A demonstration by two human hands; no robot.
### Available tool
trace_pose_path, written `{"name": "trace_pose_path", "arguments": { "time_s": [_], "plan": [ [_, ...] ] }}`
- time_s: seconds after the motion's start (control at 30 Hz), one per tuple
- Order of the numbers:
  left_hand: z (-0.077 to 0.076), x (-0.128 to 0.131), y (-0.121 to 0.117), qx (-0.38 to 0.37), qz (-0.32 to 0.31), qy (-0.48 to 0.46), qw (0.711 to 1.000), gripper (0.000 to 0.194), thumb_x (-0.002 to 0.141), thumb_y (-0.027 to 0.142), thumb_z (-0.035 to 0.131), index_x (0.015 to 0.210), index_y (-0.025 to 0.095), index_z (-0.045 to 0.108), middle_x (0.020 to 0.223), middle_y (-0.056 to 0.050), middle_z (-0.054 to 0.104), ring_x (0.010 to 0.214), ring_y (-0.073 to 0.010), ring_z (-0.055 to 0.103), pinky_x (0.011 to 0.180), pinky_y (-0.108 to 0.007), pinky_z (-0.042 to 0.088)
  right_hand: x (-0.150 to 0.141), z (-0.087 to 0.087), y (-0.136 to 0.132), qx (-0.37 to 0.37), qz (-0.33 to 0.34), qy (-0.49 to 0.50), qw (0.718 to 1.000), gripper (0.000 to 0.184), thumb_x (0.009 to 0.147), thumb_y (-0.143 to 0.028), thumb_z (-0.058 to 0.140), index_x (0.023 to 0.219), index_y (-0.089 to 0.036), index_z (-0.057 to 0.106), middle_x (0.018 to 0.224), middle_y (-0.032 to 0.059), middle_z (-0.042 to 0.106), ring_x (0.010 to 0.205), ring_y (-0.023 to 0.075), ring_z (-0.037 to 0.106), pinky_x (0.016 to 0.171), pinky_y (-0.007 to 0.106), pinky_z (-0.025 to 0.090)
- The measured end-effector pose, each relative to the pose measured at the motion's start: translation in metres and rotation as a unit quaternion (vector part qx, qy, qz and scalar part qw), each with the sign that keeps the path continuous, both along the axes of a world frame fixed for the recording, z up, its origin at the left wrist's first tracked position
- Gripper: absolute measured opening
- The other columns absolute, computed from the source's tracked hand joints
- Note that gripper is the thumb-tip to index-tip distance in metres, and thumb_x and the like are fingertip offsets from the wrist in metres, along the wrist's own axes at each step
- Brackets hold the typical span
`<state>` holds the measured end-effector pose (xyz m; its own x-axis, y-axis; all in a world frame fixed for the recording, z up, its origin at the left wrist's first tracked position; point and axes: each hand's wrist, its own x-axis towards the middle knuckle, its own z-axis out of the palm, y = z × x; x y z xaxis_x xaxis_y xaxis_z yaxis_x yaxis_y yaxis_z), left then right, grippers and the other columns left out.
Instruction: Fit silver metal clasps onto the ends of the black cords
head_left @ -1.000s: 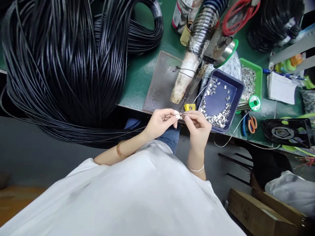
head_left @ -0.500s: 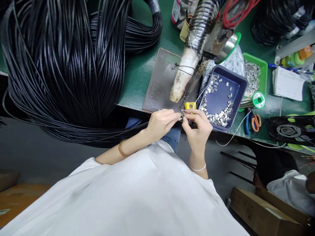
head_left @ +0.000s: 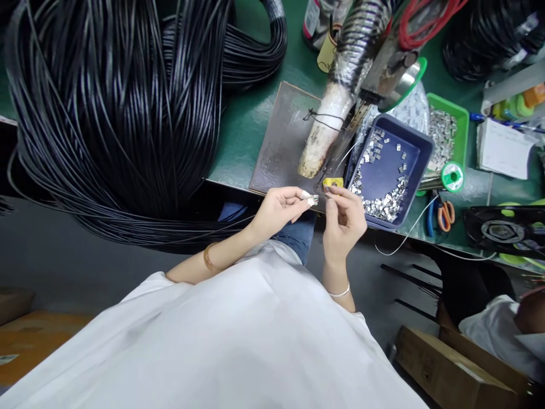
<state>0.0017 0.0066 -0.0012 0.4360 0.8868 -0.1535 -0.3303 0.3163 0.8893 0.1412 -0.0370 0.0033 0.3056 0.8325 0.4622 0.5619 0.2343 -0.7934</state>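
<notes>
My left hand pinches a small silvery metal connector between thumb and fingertips, just beyond the bench's front edge. A dark cable appears to run back from under that hand toward the big bundle of black cables at left. My right hand is a short gap to the right, thumb and fingers drawn together; whatever they hold is too small to make out. Just behind its fingertips is a yellow block. A thin pale wire slants up behind it. Close on the right, a dark blue tray holds many small metal connectors.
A dark board lies under a plastic-wrapped hose. Farther right are a green tray of metal parts, a wire spool, orange-and-blue-handled cutters, a paper pad and a black fan. Another person sits at lower right.
My hands have come apart; they were together at the connector. The right hand's fingertips have backed off to the right, while the left still pinches the connector. The view has shifted slightly.
</notes>
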Motion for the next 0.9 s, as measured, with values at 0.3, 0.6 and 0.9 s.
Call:
{"name": "trace_pose_path", "arguments": {
  "time_s": [0.3, 0.6, 0.9],
  "plan": [
    [0.001, 0.0, 0.009, 0.007, 0.027, 0.007, 1.0, 0.023, 0.072, 0.033, 0.078, 0.075, 0.012, 0.068, 0.063, 0.002, 0.061, 0.053, -0.0042, 0.048, 0.053, -0.018, 0.038, 0.0, -0.002, -0.002, 0.093, 0.037, -0.091, 0.991, 0.019, 0.084, -0.007, 0.064, 0.096, -0.022, 0.064, 0.097, 0.001, 0.074, 0.091, 0.0131, 0.071, 0.079, 0.029, 0.06],
    [0.0, 0.002, 0.013, 0.007, 0.034, 0.014, 0.999, 0.023, 0.072, 0.034, 0.079, 0.075, 0.012, 0.072, 0.067, 0.0, 0.066, 0.059, -0.0068, 0.055, 0.056, -0.019, 0.043, 0.006, -0.009, 0.003, 0.068, 0.04, -0.121, 0.99, 0.009, 0.086, -0.015, 0.062, 0.091, -0.023, 0.061, 0.099, 0.0022, 0.074, 0.093, 0.0147, 0.072, 0.08, 0.032, 0.06],
    [-0.004, 0.007, 0.016, 0.026, 0.064, 0.026, 0.997, 0.015, 0.069, 0.024, 0.077, 0.073, 0.011, 0.07, 0.068, 0.0, 0.067, 0.061, -0.0066, 0.057, 0.063, -0.019, 0.047, 0.004, -0.013, 0.008, 0.096, 0.022, -0.175, 0.98, 0.016, 0.083, -0.009, 0.064, 0.089, -0.023, 0.058, 0.103, 0.0029, 0.074, 0.091, 0.0129, 0.072, 0.075, 0.026, 0.06]
  ]
}}
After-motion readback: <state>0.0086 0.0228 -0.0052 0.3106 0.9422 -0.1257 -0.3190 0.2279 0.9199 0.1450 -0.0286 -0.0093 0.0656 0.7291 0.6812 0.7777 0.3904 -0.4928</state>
